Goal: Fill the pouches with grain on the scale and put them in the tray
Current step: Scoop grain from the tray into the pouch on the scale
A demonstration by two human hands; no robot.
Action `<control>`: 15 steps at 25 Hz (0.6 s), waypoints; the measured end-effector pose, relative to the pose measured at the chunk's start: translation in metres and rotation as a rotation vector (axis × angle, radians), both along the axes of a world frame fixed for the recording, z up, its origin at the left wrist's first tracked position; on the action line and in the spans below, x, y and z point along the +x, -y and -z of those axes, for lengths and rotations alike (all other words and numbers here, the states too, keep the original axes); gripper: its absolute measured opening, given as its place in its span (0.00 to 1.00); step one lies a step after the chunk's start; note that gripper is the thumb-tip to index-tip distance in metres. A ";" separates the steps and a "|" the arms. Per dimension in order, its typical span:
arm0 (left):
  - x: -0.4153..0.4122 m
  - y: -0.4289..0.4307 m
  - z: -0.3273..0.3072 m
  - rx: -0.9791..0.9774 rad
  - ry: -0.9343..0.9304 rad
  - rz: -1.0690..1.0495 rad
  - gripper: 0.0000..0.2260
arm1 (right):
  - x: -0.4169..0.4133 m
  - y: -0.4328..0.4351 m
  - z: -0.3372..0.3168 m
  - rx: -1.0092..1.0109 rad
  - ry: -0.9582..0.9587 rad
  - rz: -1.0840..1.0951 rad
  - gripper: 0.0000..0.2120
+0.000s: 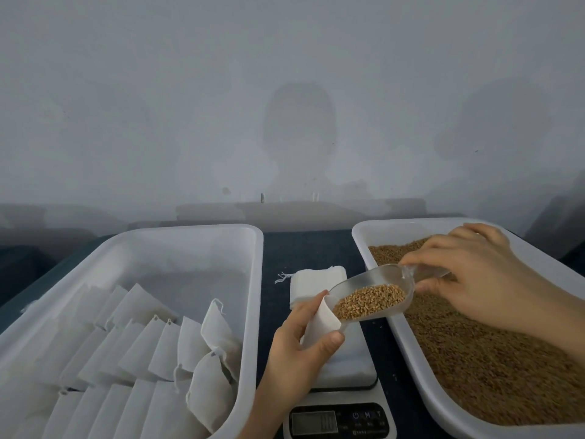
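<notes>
Scale [340, 421] near, beneath your work | your left hand [299, 353] pinches pouch [319, 323] open to receive | your right hand [474, 274] grips scoop [380, 277], grain [368, 301] tipped pouchward.

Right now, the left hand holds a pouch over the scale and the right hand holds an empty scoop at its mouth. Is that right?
No. In the head view the scoop is not empty: it carries grain. The rest stands: the left hand holds the pouch over the scale and the right hand holds the scoop.
</notes>
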State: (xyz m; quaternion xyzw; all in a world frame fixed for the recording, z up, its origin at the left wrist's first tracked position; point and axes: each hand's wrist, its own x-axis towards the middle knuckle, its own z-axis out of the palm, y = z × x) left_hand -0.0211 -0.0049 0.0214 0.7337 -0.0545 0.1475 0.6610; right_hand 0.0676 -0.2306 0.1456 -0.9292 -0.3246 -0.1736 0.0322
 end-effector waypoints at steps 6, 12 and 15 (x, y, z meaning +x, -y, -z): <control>0.006 0.008 -0.003 0.083 -0.002 -0.120 0.27 | 0.010 0.000 -0.002 0.009 -0.022 0.007 0.14; 0.019 0.005 -0.009 0.054 0.043 -0.166 0.26 | 0.024 -0.013 -0.012 0.010 -0.057 0.043 0.15; 0.023 0.008 -0.006 -0.016 0.050 -0.197 0.24 | 0.027 -0.023 -0.016 -0.014 -0.060 0.063 0.14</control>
